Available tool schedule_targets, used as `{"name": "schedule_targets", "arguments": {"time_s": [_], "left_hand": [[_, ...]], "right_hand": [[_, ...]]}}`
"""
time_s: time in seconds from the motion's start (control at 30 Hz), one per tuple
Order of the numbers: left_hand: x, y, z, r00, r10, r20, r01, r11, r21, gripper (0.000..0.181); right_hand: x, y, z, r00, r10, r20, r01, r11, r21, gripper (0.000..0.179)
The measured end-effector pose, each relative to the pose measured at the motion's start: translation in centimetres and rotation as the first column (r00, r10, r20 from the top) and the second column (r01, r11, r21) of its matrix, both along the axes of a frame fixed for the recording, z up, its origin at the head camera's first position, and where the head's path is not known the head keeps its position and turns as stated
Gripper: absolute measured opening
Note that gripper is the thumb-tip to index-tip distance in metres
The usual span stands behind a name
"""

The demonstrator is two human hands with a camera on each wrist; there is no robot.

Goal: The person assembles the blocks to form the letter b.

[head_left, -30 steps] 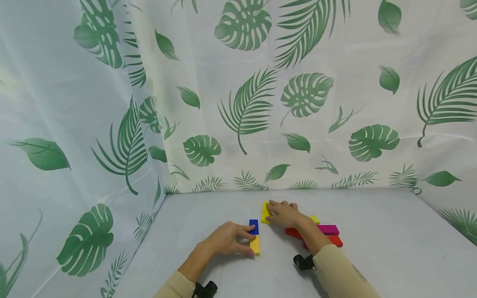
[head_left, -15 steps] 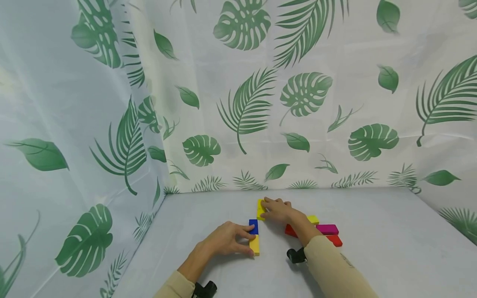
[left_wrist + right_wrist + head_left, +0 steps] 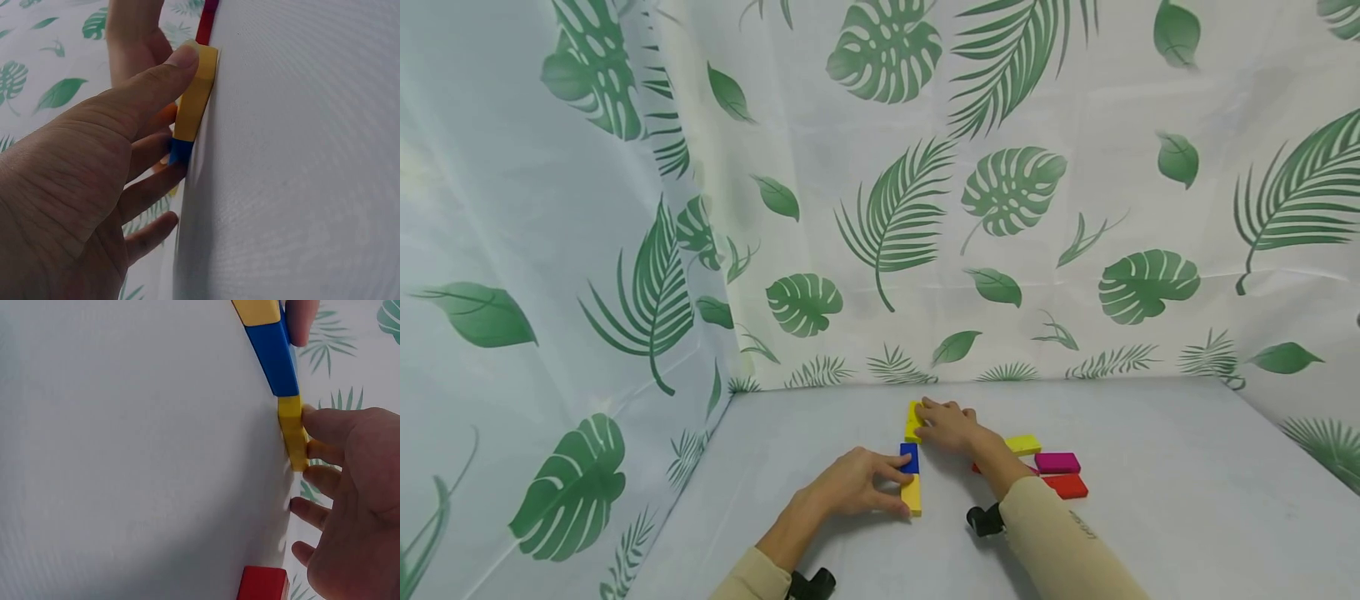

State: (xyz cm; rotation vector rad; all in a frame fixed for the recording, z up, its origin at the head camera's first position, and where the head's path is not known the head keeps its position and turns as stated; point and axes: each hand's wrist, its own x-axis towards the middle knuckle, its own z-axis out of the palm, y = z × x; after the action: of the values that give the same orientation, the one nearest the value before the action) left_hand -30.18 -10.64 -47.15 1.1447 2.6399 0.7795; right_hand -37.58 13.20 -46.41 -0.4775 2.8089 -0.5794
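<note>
In the head view a blue block (image 3: 909, 451) and an orange-yellow block (image 3: 912, 501) lie end to end on the white table. My left hand (image 3: 855, 482) holds this pair, its thumb at the orange-yellow block's near end and its fingertips along the side by the blue block. At the far end of the row, my right hand (image 3: 951, 427) pinches a bright yellow block (image 3: 913, 423) between thumb and fingers. The right wrist view has this yellow block (image 3: 292, 434) in line with the blue block (image 3: 275, 359), their ends meeting.
Right of the right forearm lie a yellow block (image 3: 1023, 445), a magenta block (image 3: 1057, 462) and a red block (image 3: 1067, 486), with other pieces partly behind the forearm. A leaf-patterned sheet (image 3: 917, 250) hangs behind the table. Black wrist cameras (image 3: 985, 521) sit under the sleeves.
My right hand has carried the bright yellow block leftward, from right of the row to the blue block's far end. The left hand and its two blocks have stayed in place.
</note>
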Motion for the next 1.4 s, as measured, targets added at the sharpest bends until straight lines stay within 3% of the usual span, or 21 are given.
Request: {"name": "schedule_targets", "arguments": {"time_s": [1.4], "left_hand": [[-0.06,0.03,-0.09,1.0,-0.001,-0.003,0.001,1.0,-0.007,0.061]], "right_hand": [[0.8,-0.43,0.37,0.999,0.028,0.017,-0.027,0.999,-0.025,0.055]]}}
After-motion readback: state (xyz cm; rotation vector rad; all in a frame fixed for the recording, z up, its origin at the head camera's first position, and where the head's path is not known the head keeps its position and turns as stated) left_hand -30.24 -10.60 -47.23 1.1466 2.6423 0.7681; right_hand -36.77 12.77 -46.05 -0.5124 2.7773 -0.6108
